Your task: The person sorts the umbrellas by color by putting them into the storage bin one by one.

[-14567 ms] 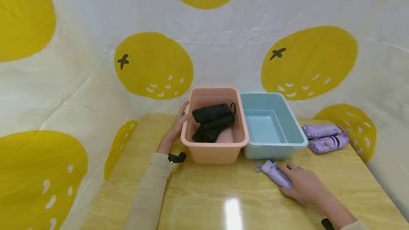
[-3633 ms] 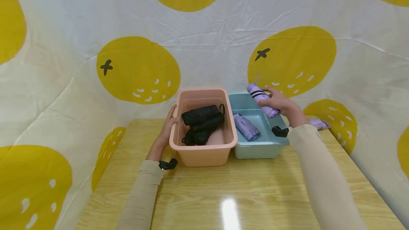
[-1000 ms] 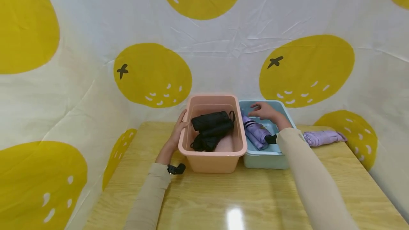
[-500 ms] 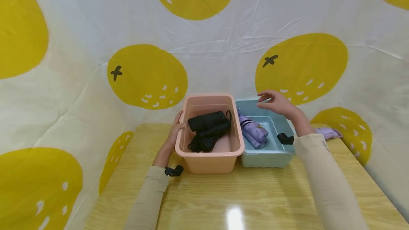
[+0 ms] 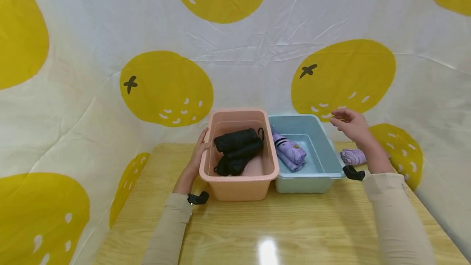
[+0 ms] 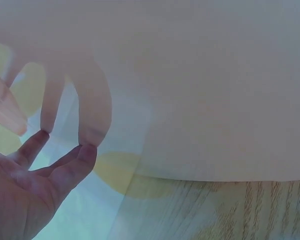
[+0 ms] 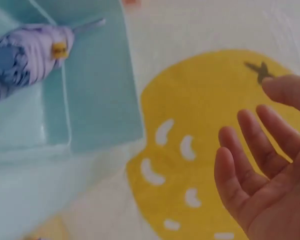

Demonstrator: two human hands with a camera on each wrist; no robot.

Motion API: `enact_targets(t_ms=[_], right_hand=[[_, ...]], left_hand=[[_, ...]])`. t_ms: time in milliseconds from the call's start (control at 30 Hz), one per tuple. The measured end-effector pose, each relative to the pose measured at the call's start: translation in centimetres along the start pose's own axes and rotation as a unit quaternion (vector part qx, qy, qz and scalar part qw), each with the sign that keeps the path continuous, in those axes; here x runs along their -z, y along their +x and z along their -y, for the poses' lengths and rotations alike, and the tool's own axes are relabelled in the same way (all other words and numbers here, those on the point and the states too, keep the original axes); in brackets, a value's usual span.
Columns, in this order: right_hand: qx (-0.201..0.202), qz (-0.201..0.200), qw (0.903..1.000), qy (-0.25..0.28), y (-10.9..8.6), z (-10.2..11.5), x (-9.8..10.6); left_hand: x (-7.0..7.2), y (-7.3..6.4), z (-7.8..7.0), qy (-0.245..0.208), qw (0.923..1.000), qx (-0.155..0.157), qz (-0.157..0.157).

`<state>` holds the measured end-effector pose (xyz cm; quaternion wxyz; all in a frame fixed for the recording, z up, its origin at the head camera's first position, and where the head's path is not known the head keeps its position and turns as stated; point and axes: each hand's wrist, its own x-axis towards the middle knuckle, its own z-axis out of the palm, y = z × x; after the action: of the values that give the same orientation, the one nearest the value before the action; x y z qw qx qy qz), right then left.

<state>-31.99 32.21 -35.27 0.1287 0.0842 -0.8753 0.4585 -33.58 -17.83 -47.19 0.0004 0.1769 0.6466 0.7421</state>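
Note:
In the head view my left hand (image 5: 197, 154) touches the left side of a pink bin (image 5: 239, 180); the left wrist view shows its fingertips against the glossy wall. Black folded umbrellas (image 5: 239, 142) lie in that bin. Beside it stands a light blue bin (image 5: 320, 130), where two purple folded umbrellas (image 5: 292, 150) lie side by side along its left wall. My right hand (image 5: 351, 126) is raised past the blue bin's right side, fingers loosely bent and holding nothing. Below it on the table, another purple folded umbrella (image 5: 353, 157) is partly hidden by my right wrist.
Both bins stand next to each other at the back of the wooden table (image 5: 235, 228). A white cloth (image 5: 250, 81) printed with large yellow fruit hangs behind and at the sides. Black straps sit on both wrists.
A second purple umbrella has gone from my right hand into the blue bin beside the first. That hand has let go, risen and moved right; my left hand stays at the pink bin.

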Motion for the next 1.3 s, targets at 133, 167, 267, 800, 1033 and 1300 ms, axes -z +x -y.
enact_targets(t_ms=[133, 167, 267, 800, 1033, 1300], right_hand=[[-0.027, 0.01, 0.9995, -0.016, 0.1, -1.9, 1.0], [-0.036, 0.02, 0.9988, -0.027, 0.2, -2.3, 1.2], [-0.068, 0.055, 0.9946, -0.056, 0.3, -3.8, 1.6], [-0.123, 0.166, 0.966, -0.156, -1.5, -14.7, 1.9], [-0.032, 0.188, 0.9437, -0.27, -2.2, -17.0, 2.4], [-0.043, 0.178, 0.9111, -0.369, -2.7, -17.1, 3.0]], left_hand=[[-0.1, 0.5, -0.3, 0.001, 1.0, -0.008, -0.002], [0.0, 0.6, -0.3, 0.0, 1.0, -0.009, -0.004], [0.0, 0.8, -0.4, -0.002, 0.9999, -0.005, -0.009], [0.1, -0.1, -0.3, -0.006, 0.9998, -0.001, -0.018], [-0.5, -0.2, -0.2, -0.022, 0.9997, 0.006, -0.004], [-0.7, 0.1, -0.4, -0.001, 0.9999, 0.0, -0.012]])
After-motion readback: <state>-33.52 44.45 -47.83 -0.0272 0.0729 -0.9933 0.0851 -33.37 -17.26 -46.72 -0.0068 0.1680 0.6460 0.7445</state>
